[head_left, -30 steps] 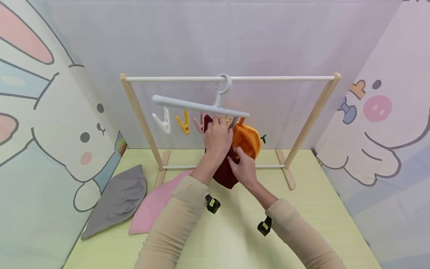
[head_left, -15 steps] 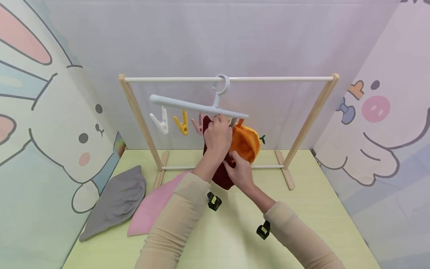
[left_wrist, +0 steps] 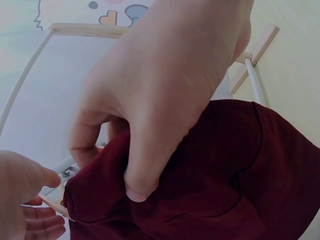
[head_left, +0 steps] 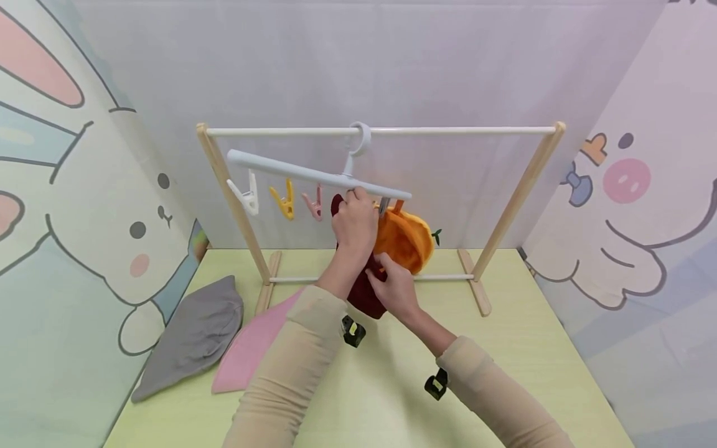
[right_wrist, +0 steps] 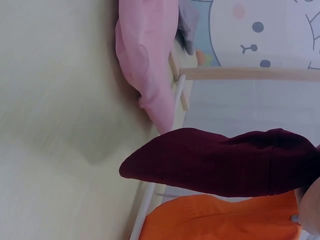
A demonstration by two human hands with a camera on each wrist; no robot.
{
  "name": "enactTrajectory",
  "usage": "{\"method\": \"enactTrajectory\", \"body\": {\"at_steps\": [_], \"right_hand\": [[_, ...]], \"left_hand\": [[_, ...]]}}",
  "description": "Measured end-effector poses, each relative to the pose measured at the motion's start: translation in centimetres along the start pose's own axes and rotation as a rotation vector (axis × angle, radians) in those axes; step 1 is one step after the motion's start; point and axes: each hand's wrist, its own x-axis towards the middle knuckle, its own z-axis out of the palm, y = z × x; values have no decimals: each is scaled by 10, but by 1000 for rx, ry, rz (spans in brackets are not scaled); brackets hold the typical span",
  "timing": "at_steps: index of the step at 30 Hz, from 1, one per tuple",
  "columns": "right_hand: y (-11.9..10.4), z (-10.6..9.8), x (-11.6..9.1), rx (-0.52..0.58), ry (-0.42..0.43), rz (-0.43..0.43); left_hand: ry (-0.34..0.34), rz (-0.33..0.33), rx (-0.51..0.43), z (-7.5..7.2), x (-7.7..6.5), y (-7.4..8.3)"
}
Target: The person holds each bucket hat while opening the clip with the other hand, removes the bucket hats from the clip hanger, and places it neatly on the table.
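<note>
The right hand has a fold of the maroon hat pinched between its thumb and fingers, thumb in front, as the left wrist view shows closely. The left hand is higher up, its fingers bent at the hat's top edge just under the hanger. In the left wrist view its thumb and fingertips lie near a clip's metal spring; whether they squeeze the clip or the cloth, I cannot tell.

The maroon hat is below the hanger bar, above the table, with its lower end pointing down. On its right, the orange hat hangs under the hanger's right end, a green sprig sticking out at its side. A gray clip shows between the left hand and the orange hat.

The pale blue hanger tilts, left end higher, its ring around the white rod of a rack with wooden posts. To the left of the left hand hang a pink clip, a yellow clip and a white clip.

On the table's left side lie a pink hat and, farther left, a gray hat. A cartoon rabbit decorates the left wall.
</note>
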Motion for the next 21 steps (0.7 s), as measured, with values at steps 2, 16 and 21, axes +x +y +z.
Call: {"method": "enactTrajectory", "body": {"at_steps": [2,16,21], "right_hand": [[-1,0,0,3,-7,-1],[-4,-6,1,47,-19,-76],[-3,-9,2,57,-42,-88]], "left_hand": [[2,-3,4,1,0,-2],[55,22,22,4,3,-9],[83,35,25,7,3,-11]]}}
